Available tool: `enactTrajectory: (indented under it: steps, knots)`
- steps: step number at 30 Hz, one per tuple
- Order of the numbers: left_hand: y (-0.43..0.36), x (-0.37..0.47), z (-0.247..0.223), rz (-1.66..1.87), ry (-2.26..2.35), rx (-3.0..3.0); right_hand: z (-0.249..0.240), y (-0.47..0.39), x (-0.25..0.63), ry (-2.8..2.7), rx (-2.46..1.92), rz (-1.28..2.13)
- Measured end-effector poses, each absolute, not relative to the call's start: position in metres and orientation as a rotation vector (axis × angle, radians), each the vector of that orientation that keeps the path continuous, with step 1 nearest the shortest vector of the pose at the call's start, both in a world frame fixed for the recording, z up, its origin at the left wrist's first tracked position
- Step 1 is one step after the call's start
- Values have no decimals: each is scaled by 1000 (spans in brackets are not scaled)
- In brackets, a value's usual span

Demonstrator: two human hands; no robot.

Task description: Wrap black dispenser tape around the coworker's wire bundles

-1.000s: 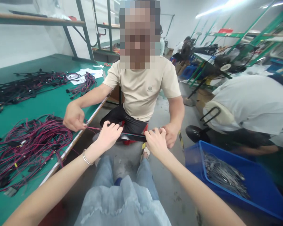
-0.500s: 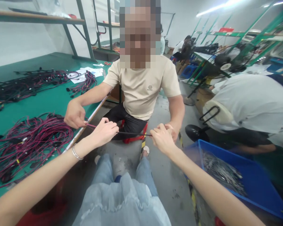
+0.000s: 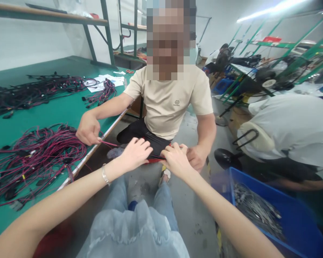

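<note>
A thin cable, pink at its left stretch and black between my hands, runs across in front of the seated co-worker. My left hand, with a bracelet at the wrist, has its fingers curled round the cable. Close by on the right, my right hand pinches the black part; its fingertips are partly hidden. The co-worker's hand on the left grips the pink end. Their other hand is just beyond my right hand, and what it holds is hidden.
On the left, a green table carries a pile of pink and black cables, another long bundle and papers. At right stand a blue bin holding grey cables and a bent-over person.
My left hand has slid right along the cable, towards my right hand, and the gap between them has shrunk. The co-worker's right-side hand has lowered slightly. The whole view has shifted a little.
</note>
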State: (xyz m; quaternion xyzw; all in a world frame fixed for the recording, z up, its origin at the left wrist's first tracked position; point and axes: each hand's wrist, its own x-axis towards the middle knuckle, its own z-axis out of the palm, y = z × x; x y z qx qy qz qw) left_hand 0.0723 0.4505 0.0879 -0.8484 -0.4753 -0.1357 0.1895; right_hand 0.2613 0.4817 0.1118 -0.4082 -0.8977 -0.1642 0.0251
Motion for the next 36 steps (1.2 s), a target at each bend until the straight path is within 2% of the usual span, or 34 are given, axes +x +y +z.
enactTrajectory:
  steps: [8,15,21,26,29,36]
  knots:
    - [461,95,84,-340,-1248,-2474,103,482,265,-2725,-1177,-546]
    - [453,99,86,-324,-1461,-2318,101,486,263,-2694,-1268,-441]
    - [446,100,98,-355,-1412,-2401,105,479,269,-2611,-1115,-512]
    - [438,69,96,-487,-1605,-2106,106,477,272,-2597,-1160,-479]
    - [437,39,88,-449,-1681,-2036,105,477,270,-2609,-1195,-550]
    - [436,0,73,-454,-1355,-2149,109,485,280,-2701,-1268,-704]
